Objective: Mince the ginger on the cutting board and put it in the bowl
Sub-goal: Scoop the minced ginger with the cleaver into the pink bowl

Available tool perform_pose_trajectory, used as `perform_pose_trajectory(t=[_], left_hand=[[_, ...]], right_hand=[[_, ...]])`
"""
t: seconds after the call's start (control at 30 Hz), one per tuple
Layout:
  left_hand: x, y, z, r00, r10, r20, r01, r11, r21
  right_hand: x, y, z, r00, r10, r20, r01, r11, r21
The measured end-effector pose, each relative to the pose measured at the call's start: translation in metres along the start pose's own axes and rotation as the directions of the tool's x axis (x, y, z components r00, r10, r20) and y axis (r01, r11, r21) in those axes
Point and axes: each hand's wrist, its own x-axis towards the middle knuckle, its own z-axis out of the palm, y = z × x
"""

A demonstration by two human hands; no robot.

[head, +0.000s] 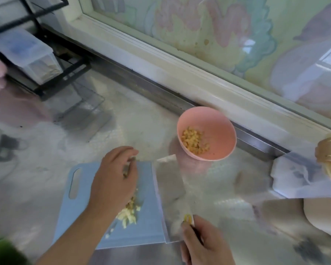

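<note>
The right hand (203,241) grips the cleaver (170,180) at the cutting board's (80,207) right edge. The left hand (113,180), loosely curled and holding nothing, should sweep the ginger (129,213) onto the flat blade for the bowl (224,134).

Two bare hands in view, left hand (114,178) and right hand (203,243). Left forearm (69,243) bare too, no sleeve, watch or rings visible. Nails look short, but motion blur makes that uncertain.

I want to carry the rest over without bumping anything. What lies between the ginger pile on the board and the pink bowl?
In the head view, the cleaver blade lies between the ginger pile and the bowl; beyond its tip, bare counter.
</note>
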Motion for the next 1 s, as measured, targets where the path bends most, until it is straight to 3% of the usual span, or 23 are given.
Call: perform_pose_trajectory(t=[0.1,0.2,0.37,0.47,0.63,0.8,1.0], left_hand=[[-0.015,-0.034,0.000,0.973,0.087,0.214,-0.128,0.974,0.188],[-0.024,-0.041,-0.006,0.949,0.127,0.289,-0.176,0.973,0.151],[-0.035,-0.049,-0.019,0.940,0.177,0.292,-0.191,0.981,0.023],[-0.037,-0.057,-0.021,0.927,0.256,0.273,-0.290,0.953,0.089],[-0.041,-0.057,-0.015,0.937,0.178,0.302,-0.245,0.949,0.199],[-0.050,-0.042,-0.002,0.951,0.133,0.278,-0.186,0.967,0.174],[-0.056,-0.022,0.010,0.973,0.077,0.219,-0.107,0.986,0.125]], right_hand=[[0.001,0.016,0.019,0.998,0.054,-0.021,-0.054,0.998,-0.029],[0.003,0.024,0.030,0.995,0.092,-0.038,-0.093,0.996,-0.008],[0.001,0.022,0.034,0.991,0.121,-0.053,-0.123,0.992,-0.031],[-0.004,0.020,0.040,0.991,0.125,-0.054,-0.127,0.990,-0.055],[-0.009,0.012,0.065,0.982,0.180,-0.051,-0.179,0.984,0.023],[-0.010,0.008,0.099,0.966,0.251,-0.054,-0.246,0.965,0.092],[-0.011,-0.001,0.121,0.972,0.232,-0.038,-0.229,0.971,0.065]])
